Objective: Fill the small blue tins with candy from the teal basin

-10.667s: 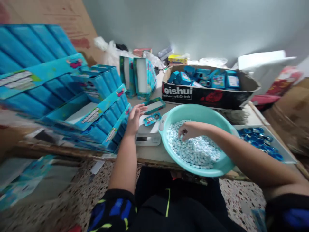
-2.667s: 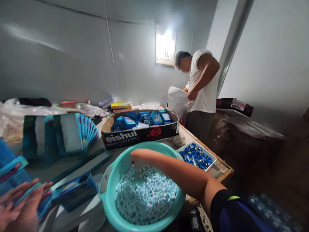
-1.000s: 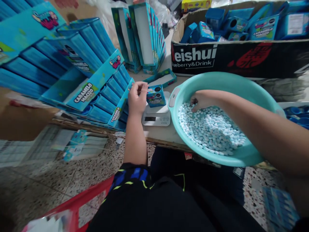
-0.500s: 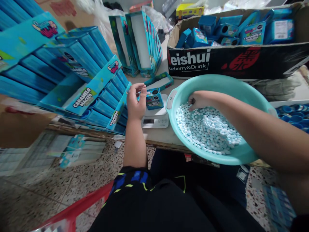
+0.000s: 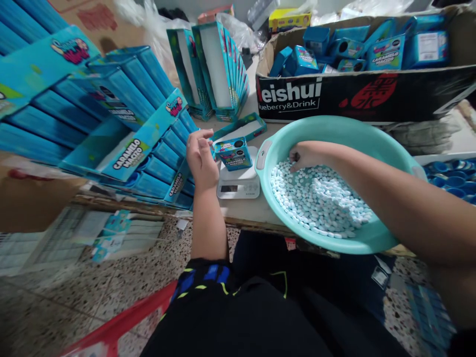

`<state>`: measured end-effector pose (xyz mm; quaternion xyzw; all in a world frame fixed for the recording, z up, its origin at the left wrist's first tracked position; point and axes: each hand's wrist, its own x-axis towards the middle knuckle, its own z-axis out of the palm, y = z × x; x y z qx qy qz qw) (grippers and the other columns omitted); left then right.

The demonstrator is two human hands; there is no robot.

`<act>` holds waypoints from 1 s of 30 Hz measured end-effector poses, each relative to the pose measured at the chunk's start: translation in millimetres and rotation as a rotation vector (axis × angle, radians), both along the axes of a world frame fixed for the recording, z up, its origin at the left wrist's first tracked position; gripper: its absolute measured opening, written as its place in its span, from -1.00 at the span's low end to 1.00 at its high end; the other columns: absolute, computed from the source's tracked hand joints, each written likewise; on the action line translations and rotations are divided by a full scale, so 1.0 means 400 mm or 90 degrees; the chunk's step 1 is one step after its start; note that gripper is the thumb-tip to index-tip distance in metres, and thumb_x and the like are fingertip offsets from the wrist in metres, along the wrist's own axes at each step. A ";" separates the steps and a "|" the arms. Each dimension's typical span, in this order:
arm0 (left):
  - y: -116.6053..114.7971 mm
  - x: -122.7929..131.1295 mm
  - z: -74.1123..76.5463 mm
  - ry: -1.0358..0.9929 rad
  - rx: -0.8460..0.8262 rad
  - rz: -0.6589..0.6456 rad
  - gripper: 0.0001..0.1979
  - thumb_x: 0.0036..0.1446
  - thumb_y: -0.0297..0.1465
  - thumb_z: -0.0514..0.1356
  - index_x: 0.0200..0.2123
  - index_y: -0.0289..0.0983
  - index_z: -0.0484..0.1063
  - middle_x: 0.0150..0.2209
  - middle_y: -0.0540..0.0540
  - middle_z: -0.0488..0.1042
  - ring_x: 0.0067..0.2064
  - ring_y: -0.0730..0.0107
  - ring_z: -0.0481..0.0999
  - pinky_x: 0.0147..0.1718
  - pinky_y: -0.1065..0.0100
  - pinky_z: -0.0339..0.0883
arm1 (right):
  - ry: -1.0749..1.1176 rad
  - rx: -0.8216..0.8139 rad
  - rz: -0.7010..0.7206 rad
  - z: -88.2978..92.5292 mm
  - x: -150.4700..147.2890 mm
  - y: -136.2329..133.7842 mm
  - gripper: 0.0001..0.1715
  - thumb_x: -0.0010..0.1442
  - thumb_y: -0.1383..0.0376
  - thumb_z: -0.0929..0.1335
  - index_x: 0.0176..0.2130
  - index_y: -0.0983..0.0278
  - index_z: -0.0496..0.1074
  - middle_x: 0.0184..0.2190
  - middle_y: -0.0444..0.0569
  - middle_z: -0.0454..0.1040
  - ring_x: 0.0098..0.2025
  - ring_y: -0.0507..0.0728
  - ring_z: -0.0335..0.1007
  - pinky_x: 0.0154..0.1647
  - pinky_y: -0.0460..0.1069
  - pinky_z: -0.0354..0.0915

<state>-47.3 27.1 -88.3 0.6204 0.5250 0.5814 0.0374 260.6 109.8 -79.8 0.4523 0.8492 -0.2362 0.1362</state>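
Head view: the left hand (image 5: 201, 158) is curled narrow, fingers just beside a blue tin (image 5: 233, 153), contact unclear. The tin sits upright on a kitchen scale (image 5: 238, 188). The right hand (image 5: 305, 156) dips narrow-fingered into pale blue candies (image 5: 320, 198) filling a teal basin (image 5: 334, 126); whether it holds any cannot be told. Behind, a cardboard box (image 5: 372, 96) contains more blue tins. Right, a tray (image 5: 451, 181) contains blue bottle caps. Left, blue display cartons (image 5: 126, 158) lie stacked.

Head-worn view, facing forward and down, close above the table (image 5: 273, 215)
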 end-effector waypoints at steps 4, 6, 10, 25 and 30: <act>0.001 -0.001 -0.001 0.000 0.005 0.016 -0.40 0.48 0.10 -0.17 0.00 -0.17 0.48 0.04 -0.19 0.52 0.09 0.17 0.55 0.06 0.15 0.46 | -0.004 -0.001 -0.004 0.006 -0.001 -0.004 -0.64 0.19 0.14 0.54 -0.09 0.31 0.59 -0.21 0.00 0.58 -0.24 0.14 0.43 -0.29 -0.04 0.21; 0.002 -0.002 0.000 0.001 0.006 0.019 -0.40 0.48 0.10 -0.16 -0.01 -0.18 0.48 0.02 -0.18 0.53 0.07 0.18 0.56 0.04 0.16 0.46 | -0.004 -0.002 -0.009 0.010 -0.002 -0.006 -0.64 0.20 0.16 0.55 -0.08 0.32 0.60 -0.20 0.01 0.58 -0.25 0.13 0.42 -0.28 -0.05 0.21; 0.000 -0.004 0.007 0.011 0.002 0.039 -0.40 0.48 0.09 -0.17 -0.05 -0.20 0.48 -0.03 -0.17 0.54 0.02 0.20 0.56 0.02 0.14 0.46 | 0.012 -0.001 -0.017 0.011 -0.001 -0.008 -0.66 0.20 0.20 0.56 -0.08 0.35 0.61 -0.21 0.01 0.59 -0.27 0.11 0.41 -0.28 -0.05 0.20; -0.190 0.438 0.180 0.705 -0.547 -0.412 -0.81 0.28 -0.41 0.22 -0.12 -0.31 0.61 -0.12 -0.23 0.65 -0.05 0.01 0.67 -0.13 0.14 0.55 | 0.067 -0.015 -0.026 -0.039 0.012 -0.005 -0.63 0.15 0.20 0.55 -0.10 0.36 0.62 -0.26 0.04 0.61 -0.27 0.16 0.44 -0.28 -0.03 0.20; -0.177 0.486 0.174 0.748 -0.617 -0.414 -0.73 0.25 -0.59 0.13 -0.13 -0.42 0.64 -0.16 -0.38 0.65 -0.04 -0.04 0.68 -0.07 0.12 0.57 | 0.063 -0.019 -0.020 -0.037 0.007 -0.008 -0.61 0.13 0.19 0.55 -0.07 0.32 0.61 -0.17 0.05 0.63 -0.20 0.21 0.50 -0.27 -0.03 0.25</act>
